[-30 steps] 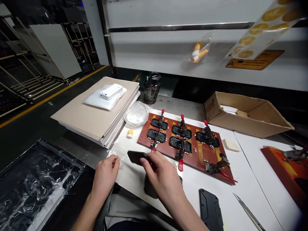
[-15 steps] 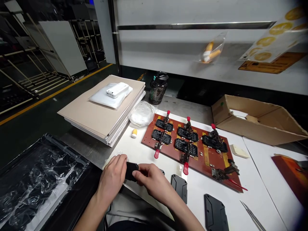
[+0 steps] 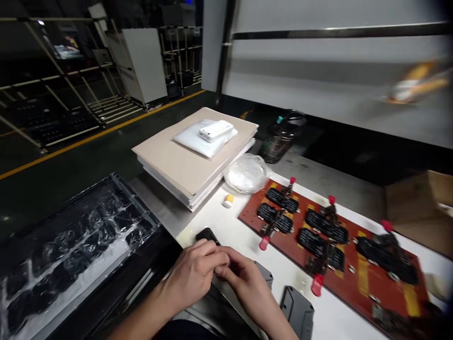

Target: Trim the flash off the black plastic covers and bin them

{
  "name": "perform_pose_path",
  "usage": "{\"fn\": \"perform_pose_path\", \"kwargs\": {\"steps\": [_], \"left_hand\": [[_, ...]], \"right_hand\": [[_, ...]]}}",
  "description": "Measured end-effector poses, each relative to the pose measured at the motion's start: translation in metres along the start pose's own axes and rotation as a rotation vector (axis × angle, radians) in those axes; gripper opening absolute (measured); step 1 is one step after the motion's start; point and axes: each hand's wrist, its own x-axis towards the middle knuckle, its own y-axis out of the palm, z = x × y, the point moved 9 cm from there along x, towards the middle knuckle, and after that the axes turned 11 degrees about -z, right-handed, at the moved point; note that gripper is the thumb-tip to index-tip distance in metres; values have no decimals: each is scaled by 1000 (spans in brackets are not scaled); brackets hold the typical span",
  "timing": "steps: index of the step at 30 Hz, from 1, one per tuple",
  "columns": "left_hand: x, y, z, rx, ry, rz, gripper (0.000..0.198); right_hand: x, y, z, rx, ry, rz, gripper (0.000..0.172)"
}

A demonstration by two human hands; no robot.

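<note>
My left hand and my right hand are close together at the near edge of the white work surface. Both hold a small black part, whose far end shows past my fingers and whose rest is hidden between them. Just beyond my right hand lies a black plastic cover, partly hidden by it. A second black cover lies to the right. Further ahead is a red-brown fixture board with toggle clamps holding several black pieces.
On the left, a tray under clear plastic holds black parts. Ahead are a cardboard sheet stack with a white bag on it, a clear bag, a small yellow-capped bottle, a dark tumbler and a cardboard box.
The view has swung left, so the board and box sit further right. My hands have drawn closer together, and less of the black part shows between them.
</note>
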Motion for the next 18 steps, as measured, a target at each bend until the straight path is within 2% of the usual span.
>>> {"fn": "perform_pose_path", "kwargs": {"steps": [2,3,5,6,7,9,11,12,14,16,18], "left_hand": [[-8,-13,13,25,-110,-58,31],[-14,-20,24,3,-213,-107,30],[-32,-29,52,-162,-490,-205,27],[-44,-27,65,-313,-632,-233,29],[-54,-21,75,-502,-753,-242,33],[-69,-7,84,-919,-914,-256,35],[-78,-7,91,-1192,-1005,-369,28],[-82,-13,95,-1241,-1029,-441,22],[-89,-30,99,-1225,-1026,-529,18],[-93,-45,98,-1205,-1007,-532,21],[-99,-48,93,-1274,-1048,-486,29]], "right_hand": [[5,-12,-10,-51,81,-119,35],[7,-22,-11,-98,95,-210,36],[8,-35,0,-149,57,-357,35],[8,-35,7,-134,28,-381,33],[8,-29,14,-104,6,-359,30],[8,-2,24,-64,-29,-204,24],[6,28,27,-57,-29,-53,21],[5,39,26,-41,-11,-29,21],[5,49,24,24,21,-72,22],[4,55,29,66,-25,-123,20],[1,70,43,47,-158,-53,16]]}}
